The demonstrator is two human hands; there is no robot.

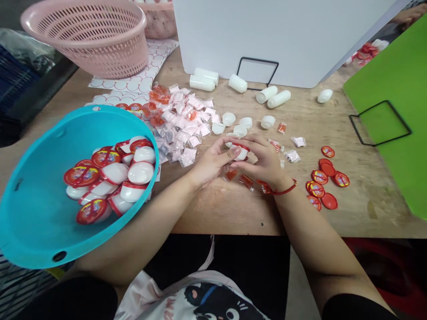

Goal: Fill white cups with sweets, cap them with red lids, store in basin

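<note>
Near the middle of the wooden table, my left hand and my right hand are both closed around a white cup with a red rim. Fingers of both hands partly cover it. Small white cups stand just beyond the hands. Orange sachets lie below them, near the table's front. To the left of my left hand spreads a pile of pink and clear sachets. Red round lids, some with printed labels, lie right of my right hand.
A blue basin at the left holds several red-and-white capsules. Pink baskets stand behind it. White and green boards on wire stands border the back and right. Stacked cups lie before the white board. Another person's hand shows top right.
</note>
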